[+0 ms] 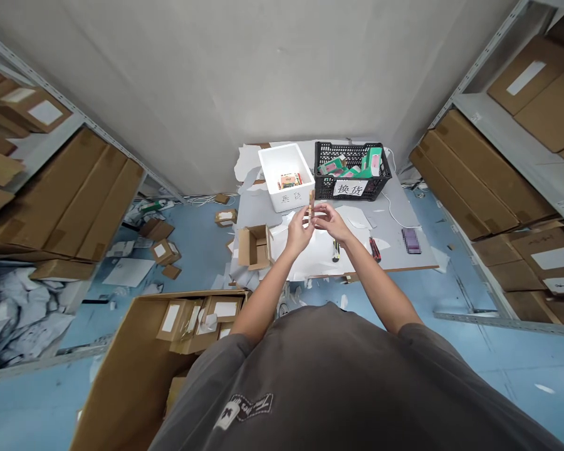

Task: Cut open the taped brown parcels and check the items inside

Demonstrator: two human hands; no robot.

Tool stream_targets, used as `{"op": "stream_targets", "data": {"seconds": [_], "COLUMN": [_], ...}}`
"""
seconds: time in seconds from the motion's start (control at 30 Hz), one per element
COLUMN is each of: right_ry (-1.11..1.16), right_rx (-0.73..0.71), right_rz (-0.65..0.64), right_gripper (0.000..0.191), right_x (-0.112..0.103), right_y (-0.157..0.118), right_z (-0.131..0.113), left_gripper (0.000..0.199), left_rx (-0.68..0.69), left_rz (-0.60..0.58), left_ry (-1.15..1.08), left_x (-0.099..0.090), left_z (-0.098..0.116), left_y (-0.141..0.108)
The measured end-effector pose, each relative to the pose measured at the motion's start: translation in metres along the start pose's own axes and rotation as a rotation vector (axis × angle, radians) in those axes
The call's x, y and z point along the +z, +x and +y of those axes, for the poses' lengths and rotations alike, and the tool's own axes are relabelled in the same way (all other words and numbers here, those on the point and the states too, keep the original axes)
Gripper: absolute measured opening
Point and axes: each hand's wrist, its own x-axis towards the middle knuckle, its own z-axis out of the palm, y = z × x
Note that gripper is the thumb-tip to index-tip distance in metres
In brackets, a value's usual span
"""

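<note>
Over the front middle of the table (383, 254), both hands close on a small, flat brown item (311, 199) that stands upright, seen nearly edge-on. My left hand (300, 232) grips it from the left and below. From the right, the fingertips of my right hand (331, 222) press against it. What kind of item it is, I cannot make out. Just behind the hands is a white foam box (282, 202) with a few small packs (290, 181) inside. An open cardboard box (255, 247) lies to the left of my left hand.
A black crate (326, 186) of green-and-white boxes (374, 161) stands at the back right. Two box cutters (336, 250) and a blurred purple object (410, 240) lie on the table. A large carton (117, 369) of small boxes is at my left. Loaded shelves (517, 131) flank both sides.
</note>
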Motion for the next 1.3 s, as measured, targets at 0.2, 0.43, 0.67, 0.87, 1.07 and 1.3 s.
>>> {"op": "stream_targets", "data": {"seconds": [0.2,0.43,0.67,0.87,1.07,1.3], "right_ry": [-0.122,0.125,0.105,0.122,0.056,-0.103], "right_rx": [0.045,0.179,0.179,0.182,0.116,-0.059], "right_rz": [0.233,0.119,0.114,0.118,0.136,0.140], "right_gripper": [0.066,0.066,0.065,0.073,0.085,0.104], "right_x": [-0.026,-0.017,-0.009,0.016,0.055,0.079], "right_y": [0.000,-0.003,0.003,0.022,0.053,0.108], "right_z": [0.012,0.015,0.004,0.001,0.004,0.009], "left_gripper": [0.069,0.076,0.073,0.075,0.077,0.080], "left_rx": [-0.283,-0.305,-0.220,-0.040,0.239,0.270], "left_rz": [0.010,-0.064,-0.064,-0.069,-0.211,-0.206], "left_ry": [-0.216,-0.315,-0.274,-0.016,0.369,0.509], "left_x": [-0.033,-0.044,-0.055,-0.088,-0.134,-0.160], "left_z": [-0.016,-0.019,-0.023,-0.020,-0.016,-0.032], "left_y": [0.012,0.006,0.009,0.014,0.025,0.073]}}
